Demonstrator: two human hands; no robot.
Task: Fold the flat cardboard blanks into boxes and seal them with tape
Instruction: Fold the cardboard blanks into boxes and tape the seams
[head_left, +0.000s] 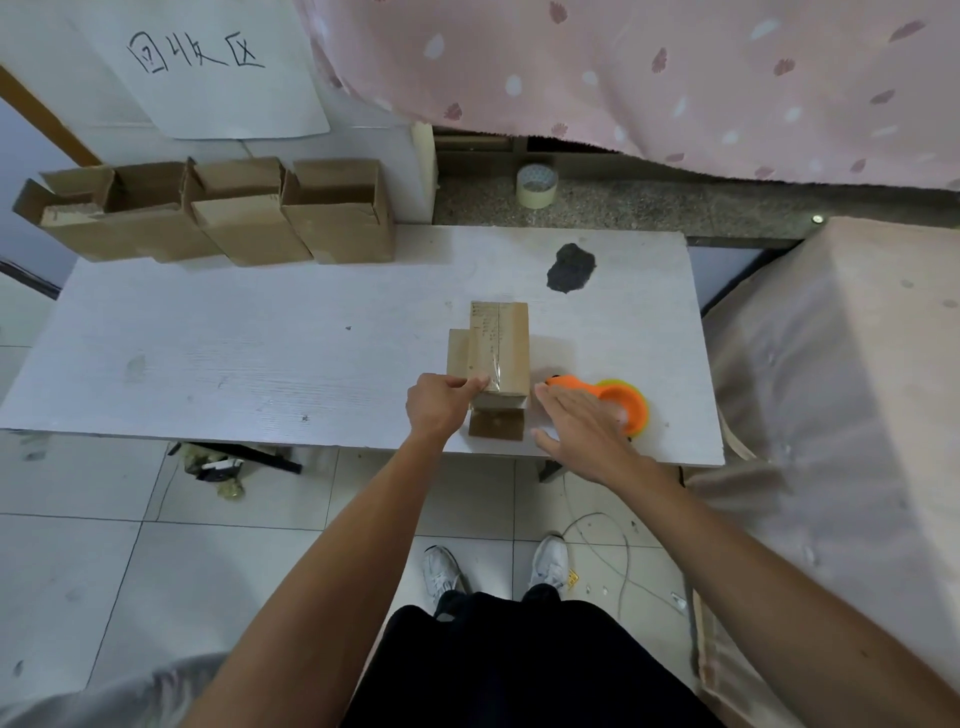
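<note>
Head view is showing the box (498, 348) sitting right of centre on the tabletop (260, 353), long axis running up-frame, left hand (436, 408) pinching its near edge, right hand (582, 421) hovering flat-fingered, gripping nothing, over the tape dispenser (623, 402) just right of it.

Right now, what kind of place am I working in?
Probably a makeshift packing spot in a home or dorm room: folded cardboard boxes lined up under a handwritten sign, and pink patterned fabric draped behind the white table.
</note>
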